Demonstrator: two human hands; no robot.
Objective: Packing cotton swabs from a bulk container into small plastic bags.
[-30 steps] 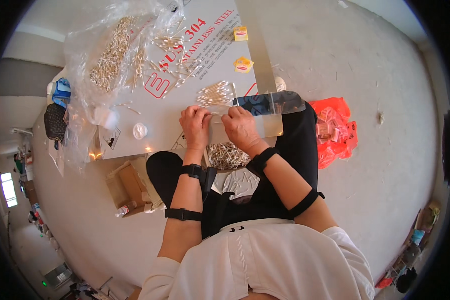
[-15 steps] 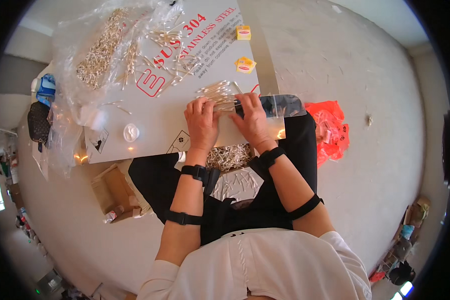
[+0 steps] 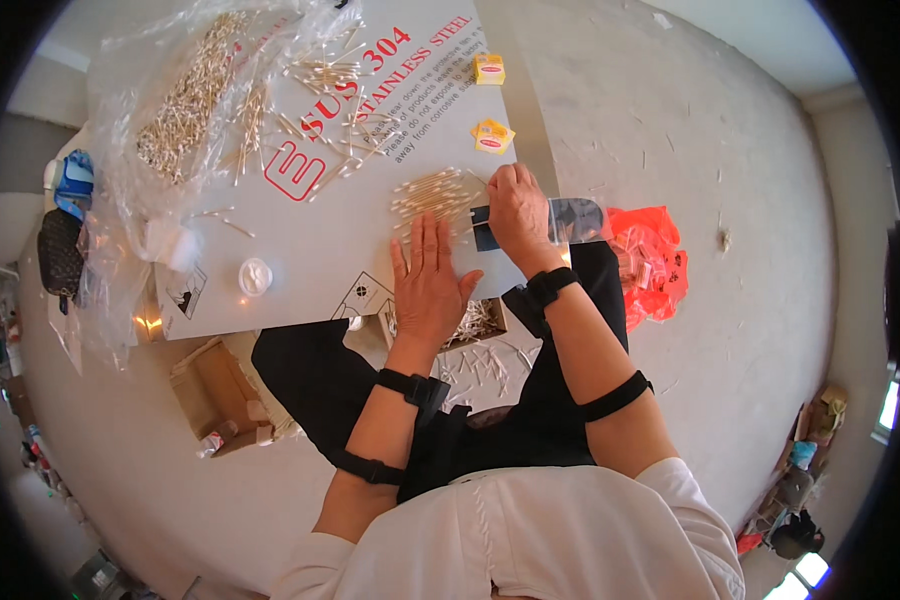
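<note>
My left hand (image 3: pixel 430 285) lies with fingers spread, its fingertips at the near edge of a row of cotton swabs (image 3: pixel 432 188) on the sheet-covered table (image 3: pixel 300 275). My right hand (image 3: pixel 520 208) is closed in a pinch to the right of that row. One cotton swab (image 3: pixel 477 176) sticks out to the left from its fingertips. Under the right hand lies a flat clear plastic pouch (image 3: pixel 582 215) with a dark panel, partly hidden by the hand and reaching past the table's right edge.
A large clear bag of cotton swabs (image 3: pixel 185 110) spills loose swabs (image 3: pixel 330 75) at the far left. Two small yellow boxes (image 3: pixel 489 69) (image 3: pixel 492 136) and a round white tub (image 3: pixel 255 277) stand on the table. Below are a swab-filled box (image 3: pixel 485 322), a cardboard box (image 3: pixel 220 400) and a red bag (image 3: pixel 650 265).
My left hand has moved down and right and opened out flat beside the swabs. My right hand has drawn up and closed into a pinch at the single swab.
</note>
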